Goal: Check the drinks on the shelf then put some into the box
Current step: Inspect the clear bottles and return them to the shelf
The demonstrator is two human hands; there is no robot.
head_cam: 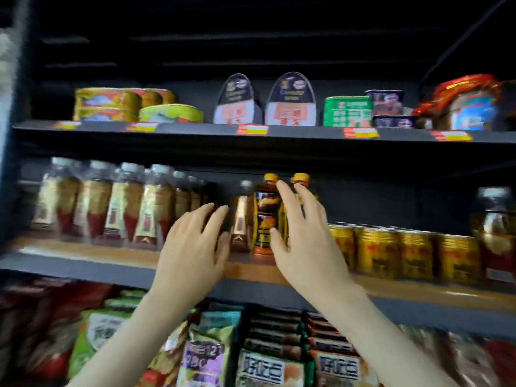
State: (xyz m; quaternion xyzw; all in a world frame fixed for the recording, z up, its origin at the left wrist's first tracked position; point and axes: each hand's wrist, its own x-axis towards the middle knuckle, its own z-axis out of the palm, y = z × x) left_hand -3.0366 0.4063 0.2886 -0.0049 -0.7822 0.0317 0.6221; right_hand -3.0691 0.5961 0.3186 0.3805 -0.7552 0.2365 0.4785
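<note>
On shelf (83, 263), orange-capped bottle (265, 219), label blurred beyond reading.

One head-worn view looks forward, close to the middle shelf (83, 263), tilted slightly upward.

- Both hands reach up to the middle shelf (83, 268), which carries drinks.
- The right hand (303, 244) is spread over a dark bottle with an orange cap (265, 216); its thumb lies on the label's front, and the fingers (304, 202) reach around toward a second orange-capped bottle (301, 180) just behind.
- The left hand (192, 247) hovers unclenched, fingertips near a brown-labelled bottle (240, 219); contact is unclear.
- A row of white-capped bottles (122, 205) stands to the left, gold cans (402, 252) to the right.
- Tins and boxed goods (290, 101) fill the upper shelf; snack bags (262, 358) hang below.
</note>
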